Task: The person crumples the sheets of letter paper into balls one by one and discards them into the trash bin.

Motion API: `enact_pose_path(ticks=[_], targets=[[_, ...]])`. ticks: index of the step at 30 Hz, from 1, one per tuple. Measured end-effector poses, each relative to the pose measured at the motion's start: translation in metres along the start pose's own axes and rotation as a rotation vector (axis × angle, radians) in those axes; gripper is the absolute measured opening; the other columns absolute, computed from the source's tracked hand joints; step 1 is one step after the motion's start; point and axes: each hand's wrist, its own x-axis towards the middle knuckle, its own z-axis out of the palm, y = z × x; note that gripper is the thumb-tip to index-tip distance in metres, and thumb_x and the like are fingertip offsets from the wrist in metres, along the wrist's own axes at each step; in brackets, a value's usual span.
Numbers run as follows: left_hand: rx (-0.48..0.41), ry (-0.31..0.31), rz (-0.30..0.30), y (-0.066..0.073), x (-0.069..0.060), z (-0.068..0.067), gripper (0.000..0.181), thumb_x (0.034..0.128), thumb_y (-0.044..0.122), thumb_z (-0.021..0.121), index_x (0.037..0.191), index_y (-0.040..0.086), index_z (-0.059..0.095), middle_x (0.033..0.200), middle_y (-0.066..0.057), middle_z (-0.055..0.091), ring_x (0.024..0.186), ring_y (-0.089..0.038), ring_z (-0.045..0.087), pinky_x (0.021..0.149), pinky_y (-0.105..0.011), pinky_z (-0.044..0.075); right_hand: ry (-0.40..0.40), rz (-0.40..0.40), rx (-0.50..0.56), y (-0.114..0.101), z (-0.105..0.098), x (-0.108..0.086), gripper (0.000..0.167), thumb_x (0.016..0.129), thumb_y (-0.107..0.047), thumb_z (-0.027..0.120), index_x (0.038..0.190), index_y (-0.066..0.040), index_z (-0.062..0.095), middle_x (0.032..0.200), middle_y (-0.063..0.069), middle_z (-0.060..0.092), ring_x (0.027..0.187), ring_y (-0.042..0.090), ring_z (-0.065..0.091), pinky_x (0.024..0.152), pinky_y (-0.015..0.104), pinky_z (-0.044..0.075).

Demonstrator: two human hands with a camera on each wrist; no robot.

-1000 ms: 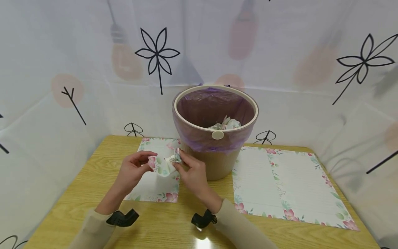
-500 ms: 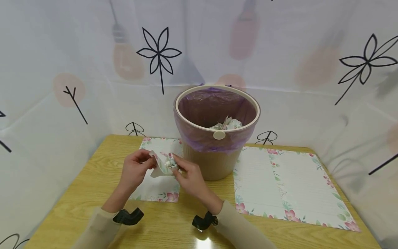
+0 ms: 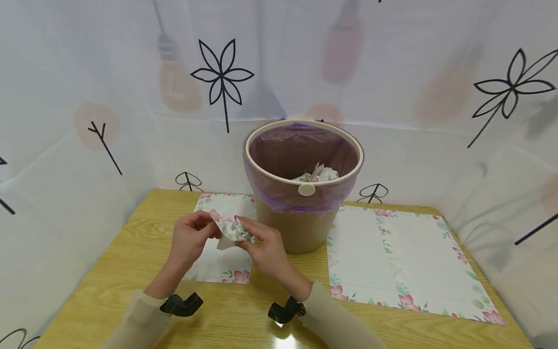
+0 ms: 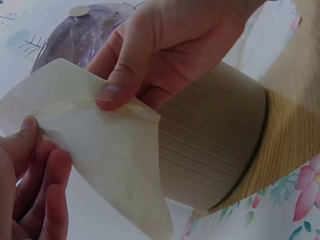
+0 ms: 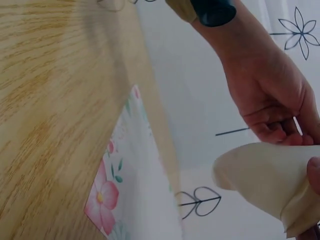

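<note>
- Left hand (image 3: 187,240): pinches the left edge of the paper (image 3: 233,230) between thumb and fingers.
- Right hand (image 3: 268,247): pinches the paper's right part, which is crumpled.
- Paper: held above the left sheet (image 3: 213,265), near and left of the bin (image 3: 287,230).
- Bin: stands at the table's (image 3: 109,266) far side, lined with a purple bag (image 3: 301,202); crumpled paper (image 3: 326,174) lies inside.
- Right sheets (image 3: 359,252): lie flat, right of the bin.

White patterned backdrop (image 3: 388,53) with black line-drawn flowers (image 3: 222,75) behind a yellowish wood-grain table (image 3: 126,257).
</note>
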Motion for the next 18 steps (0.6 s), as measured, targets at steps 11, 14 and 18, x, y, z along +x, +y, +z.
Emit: enact_pose_path(ticks=[11,14,18], targets=[[0.053,0.014,0.073,-0.001,-0.001,0.008,0.01,0.089,-0.009,0.069,0.096,-0.009,0.061,0.073,-0.007,0.069,0.061,-0.014,0.066,0.057,-0.024,0.056,0.086,0.15,0.103,-0.005,0.005,-0.001,0.036,0.078,0.007,0.08,0.113,0.003,0.073,0.104,0.01,0.061,0.1,0.022,0.06,0.091,0.032,0.053],[0.11,-0.019,0.127,-0.002,-0.002,0.009,0.011,0.0875,-0.012,0.068,0.097,-0.006,0.067,0.081,-0.011,0.069,0.07,-0.01,0.066,0.059,-0.023,0.056,0.113,0.203,0.111,-0.009,0.005,0.0,0.036,0.077,0.011,0.079,0.112,0.007,0.072,0.097,0.014,0.06,0.094,0.024,0.06,0.086,0.029,0.054],[0.213,-0.077,0.195,0.006,-0.005,0.012,0.023,0.084,-0.014,0.07,0.104,-0.004,0.07,0.092,-0.015,0.07,0.082,-0.008,0.066,0.062,-0.023,0.056,0.165,0.262,0.147,-0.025,0.0,0.005,0.034,0.075,0.015,0.078,0.108,0.013,0.07,0.095,0.02,0.062,0.091,0.026,0.063,0.082,0.028,0.055]])
